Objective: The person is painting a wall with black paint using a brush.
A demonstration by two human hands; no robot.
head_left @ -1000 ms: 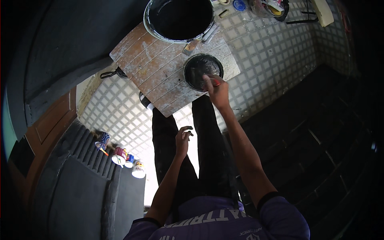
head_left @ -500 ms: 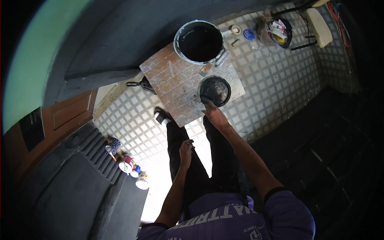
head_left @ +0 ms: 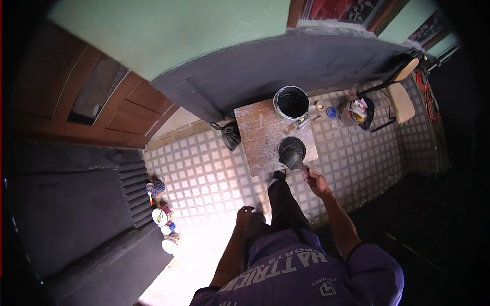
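A wide paintbrush (head_left: 295, 159), coated in dark grey, is gripped by its handle in my right hand (head_left: 315, 181). Its head dips over the near rim of a small dark tub (head_left: 291, 146), whose inside is smeared with dark paint. The tub stands on a worn, paint-spattered wooden table (head_left: 255, 132). Above my left leg, apart from the table, my left hand (head_left: 244, 216) is closed with curled fingers. Something dark shows at its fingertips, too small to make out.
A larger bucket (head_left: 292, 102) of dark paint stands at the table's back. Beyond are a tape roll (head_left: 320, 105), blue lid (head_left: 331, 112), rubbish bin (head_left: 356, 109) and chair (head_left: 401, 103). A black bag (head_left: 230, 136) lies left; paint cans (head_left: 162, 216) stand lower left.
The view has tilted up, showing more wall and door. My right hand has drawn back toward me, and the brush now shows broadside at the tub. My left hand stays closed.
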